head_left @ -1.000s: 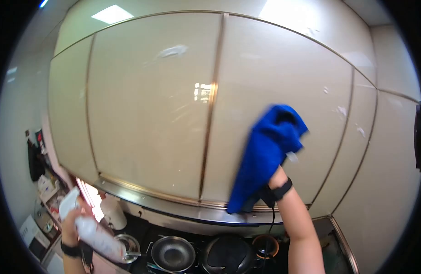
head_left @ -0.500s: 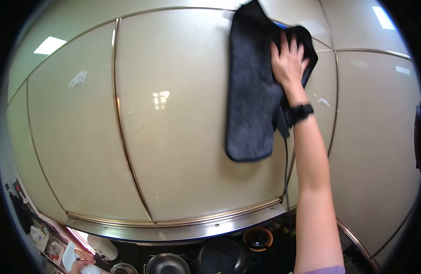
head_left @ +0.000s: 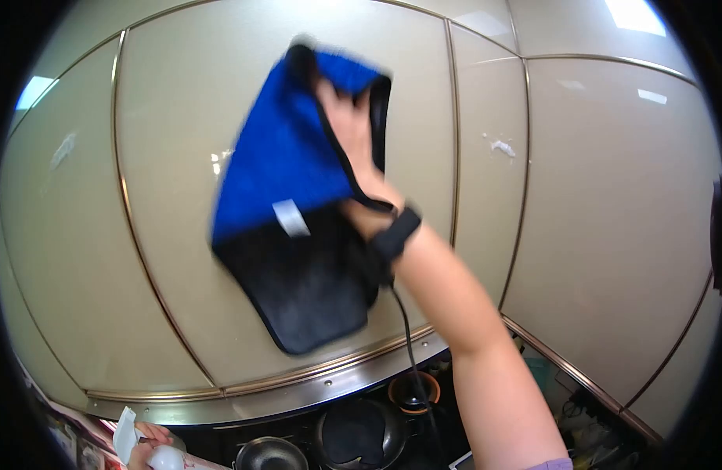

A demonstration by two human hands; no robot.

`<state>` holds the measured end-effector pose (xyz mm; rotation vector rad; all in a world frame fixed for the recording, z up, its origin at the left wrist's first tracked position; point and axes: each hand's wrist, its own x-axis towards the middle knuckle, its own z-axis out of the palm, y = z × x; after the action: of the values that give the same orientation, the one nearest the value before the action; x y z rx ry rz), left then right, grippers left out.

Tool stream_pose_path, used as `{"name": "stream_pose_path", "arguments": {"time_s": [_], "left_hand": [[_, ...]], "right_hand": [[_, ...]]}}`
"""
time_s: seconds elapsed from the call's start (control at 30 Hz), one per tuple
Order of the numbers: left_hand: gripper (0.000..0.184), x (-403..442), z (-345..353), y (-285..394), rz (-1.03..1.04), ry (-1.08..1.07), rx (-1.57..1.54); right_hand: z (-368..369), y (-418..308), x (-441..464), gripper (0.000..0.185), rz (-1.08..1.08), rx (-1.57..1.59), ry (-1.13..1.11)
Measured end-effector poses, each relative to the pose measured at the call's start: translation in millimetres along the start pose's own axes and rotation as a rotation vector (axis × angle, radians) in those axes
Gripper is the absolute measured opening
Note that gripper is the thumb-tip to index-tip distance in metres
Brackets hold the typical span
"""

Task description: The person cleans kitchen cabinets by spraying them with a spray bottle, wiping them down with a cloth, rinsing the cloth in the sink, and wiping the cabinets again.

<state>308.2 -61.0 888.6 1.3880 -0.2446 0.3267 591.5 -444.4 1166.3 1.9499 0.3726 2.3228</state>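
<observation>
My right hand [head_left: 351, 129] presses a blue and black cloth [head_left: 279, 168] against the beige cabinet door [head_left: 181, 235]; its fingers are partly covered by the cloth's folds. A white tag shows on the cloth, and its black lower part hangs down. A black band with a cable is around my right wrist. At the bottom left, my left hand [head_left: 148, 440] is wrapped round the neck of a white spray bottle [head_left: 167, 457]. White foamy smears [head_left: 503, 147] show on the narrow panel at the right, and another on the left door.
Below the cabinets runs a metal ledge [head_left: 275, 405]. Under it are a pan [head_left: 271, 454], a larger dark pan [head_left: 384, 439] and an orange-rimmed bowl [head_left: 433, 389]. A beige side panel [head_left: 604, 227] stands at the right.
The cloth and my right hand have moved up, then left across the door, and the cloth has folded over to show its blue side. The view has shifted right. My left hand still holds the bottle.
</observation>
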Motion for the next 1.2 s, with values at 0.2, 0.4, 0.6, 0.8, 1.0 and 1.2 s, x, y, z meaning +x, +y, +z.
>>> {"name": "stream_pose_path", "arguments": {"time_s": [0.2,0.4,0.6,0.8,1.0,1.2], "left_hand": [[0.013,-7,23,1,-0.006,0.064,-0.037],[0.017,-23,7,0,-0.082,0.128,0.067],[0.022,-4,-19,-20,-0.091,0.058,0.056],[0.031,22,42,-14,-0.091,-0.005,-0.021],[0.031,35,66,-13,-0.1,-0.109,-0.067],[0.031,41,80,-5,-0.07,-0.037,-0.009]], "right_hand": [[4,171,69,0.065,0.405,-0.049,0.041],[3,291,-57,0.061,0.684,-0.086,-0.106],[-44,258,-324,0.053,0.592,-0.131,-0.3],[-98,182,-422,0.048,0.808,0.245,-0.426],[-90,214,-266,0.044,1.218,1.461,-0.002],[-46,302,-59,0.039,1.019,2.141,0.078]]}}
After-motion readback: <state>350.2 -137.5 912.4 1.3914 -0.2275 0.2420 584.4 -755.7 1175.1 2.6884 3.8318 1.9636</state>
